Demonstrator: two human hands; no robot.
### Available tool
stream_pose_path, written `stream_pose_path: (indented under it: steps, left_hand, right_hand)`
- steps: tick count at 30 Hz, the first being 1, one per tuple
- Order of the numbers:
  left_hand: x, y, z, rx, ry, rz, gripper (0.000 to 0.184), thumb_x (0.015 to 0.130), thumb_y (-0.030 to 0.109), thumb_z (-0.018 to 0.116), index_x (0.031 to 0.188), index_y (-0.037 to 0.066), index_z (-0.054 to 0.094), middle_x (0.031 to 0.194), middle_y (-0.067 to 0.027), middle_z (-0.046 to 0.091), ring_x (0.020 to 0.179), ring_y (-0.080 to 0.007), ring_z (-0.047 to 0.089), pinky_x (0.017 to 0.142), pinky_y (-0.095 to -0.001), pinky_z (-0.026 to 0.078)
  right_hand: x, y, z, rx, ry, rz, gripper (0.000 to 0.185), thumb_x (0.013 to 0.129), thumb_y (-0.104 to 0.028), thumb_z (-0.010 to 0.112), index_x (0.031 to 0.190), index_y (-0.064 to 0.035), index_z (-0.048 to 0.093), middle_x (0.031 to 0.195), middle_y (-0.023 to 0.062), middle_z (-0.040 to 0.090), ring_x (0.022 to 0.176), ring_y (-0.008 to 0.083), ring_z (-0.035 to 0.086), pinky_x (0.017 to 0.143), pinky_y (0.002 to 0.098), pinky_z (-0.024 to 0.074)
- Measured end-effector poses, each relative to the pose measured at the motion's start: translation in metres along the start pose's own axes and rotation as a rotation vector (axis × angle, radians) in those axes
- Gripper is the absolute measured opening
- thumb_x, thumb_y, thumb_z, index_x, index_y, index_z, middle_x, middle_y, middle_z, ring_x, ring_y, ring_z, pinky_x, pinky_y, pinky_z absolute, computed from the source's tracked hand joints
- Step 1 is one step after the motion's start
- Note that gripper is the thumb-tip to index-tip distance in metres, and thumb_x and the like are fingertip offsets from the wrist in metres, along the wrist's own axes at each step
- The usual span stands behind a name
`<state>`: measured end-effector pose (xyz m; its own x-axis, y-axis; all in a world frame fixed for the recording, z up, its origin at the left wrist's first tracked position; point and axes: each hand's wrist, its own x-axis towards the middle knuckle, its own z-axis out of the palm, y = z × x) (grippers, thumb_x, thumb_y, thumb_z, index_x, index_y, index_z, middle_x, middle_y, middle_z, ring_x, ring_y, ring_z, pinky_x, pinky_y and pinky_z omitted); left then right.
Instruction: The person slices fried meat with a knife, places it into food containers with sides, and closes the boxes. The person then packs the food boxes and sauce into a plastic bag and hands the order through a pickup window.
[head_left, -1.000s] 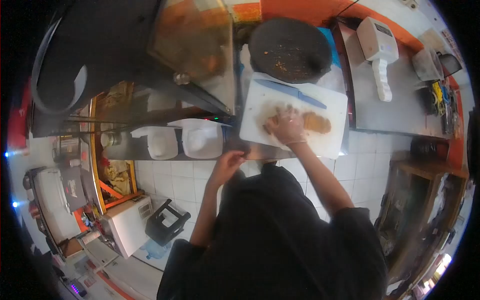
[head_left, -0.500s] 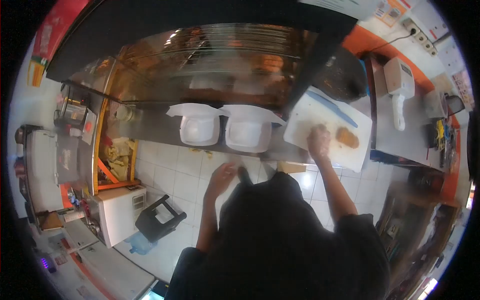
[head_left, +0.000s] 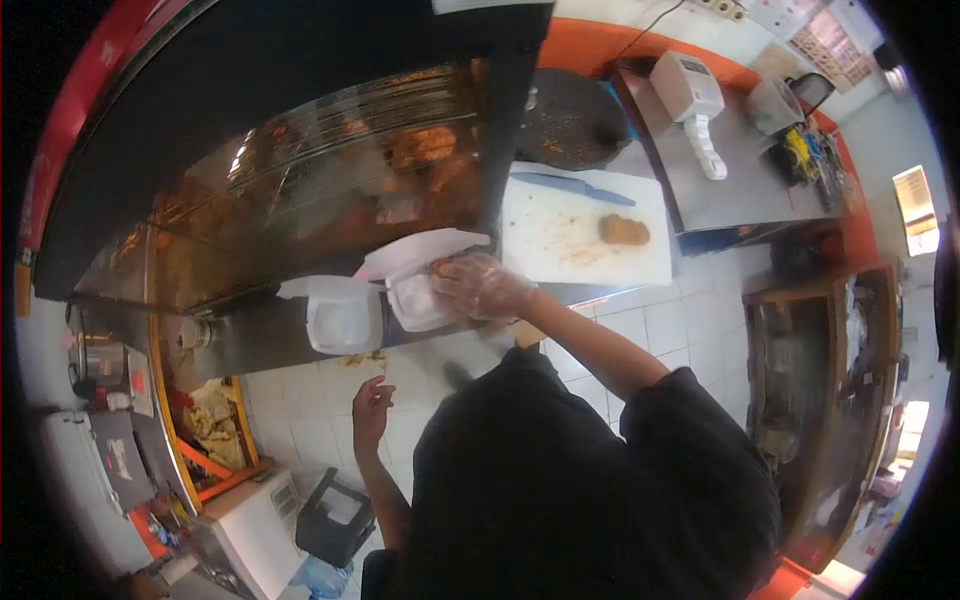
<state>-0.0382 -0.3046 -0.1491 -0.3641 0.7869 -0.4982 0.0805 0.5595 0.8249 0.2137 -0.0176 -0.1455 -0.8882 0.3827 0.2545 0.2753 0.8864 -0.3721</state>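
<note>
A gloved right hand (head_left: pixel 485 287) curls its fingers around brown food (head_left: pixel 440 266) at the box (head_left: pixel 408 302) beneath, the loosely bent left hand (head_left: pixel 373 402) hanging well apart, while a cutlet (head_left: pixel 625 230) lies rightward of both, long axis sideways, on the board (head_left: pixel 535 262)

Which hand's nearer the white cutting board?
Right. The right hand is by the near-left corner of the cutting board, over a white container; left hand is farther off, lower left.

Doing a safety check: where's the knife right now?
Head view, right of centre: the blue knife lies along the far edge of the white cutting board, between the dark round pan and the piece of brown food.
</note>
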Motion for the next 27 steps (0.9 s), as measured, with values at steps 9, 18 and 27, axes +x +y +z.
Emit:
stream_pose_path:
  steps: [9,18,27]
  left_hand:
    - [0.002,0.009,0.05,0.008,0.029,-0.077,0.037,0.097,0.022,0.063,0.13,0.005,0.058,0.104,-0.0055,0.074,0.075,-0.0093,0.062,0.062,-0.023,0.046]
    - [0.019,0.04,0.08,0.111,-0.001,-0.039,0.041,0.096,0.023,0.066,0.131,0.004,0.057,0.102,-0.0075,0.072,0.076,-0.0114,0.065,0.062,-0.0246,0.049]
    - [-0.003,-0.017,0.03,0.023,0.1,-0.082,0.043,0.094,0.019,0.068,0.132,0.003,0.056,0.095,-0.0096,0.071,0.078,-0.0154,0.067,0.071,-0.0298,0.053]
  right_hand:
    - [-0.203,0.158,-0.095,-0.348,0.555,1.209,0.053,0.087,-0.047,0.068,0.121,-0.0072,0.065,0.107,0.0188,0.064,0.11,0.0372,0.058,0.098,0.0471,0.0461]
    - [-0.166,0.174,-0.056,-0.461,0.194,1.171,0.028,0.091,-0.032,0.057,0.11,-0.0131,0.065,0.115,0.0198,0.058,0.105,0.0403,0.055,0.083,0.0562,0.0504]
    - [-0.199,0.184,-0.048,-0.202,0.473,0.884,0.015,0.085,-0.006,0.058,0.1,-0.0092,0.063,0.099,0.0176,0.063,0.093,0.0368,0.059,0.08,0.0483,0.0483]
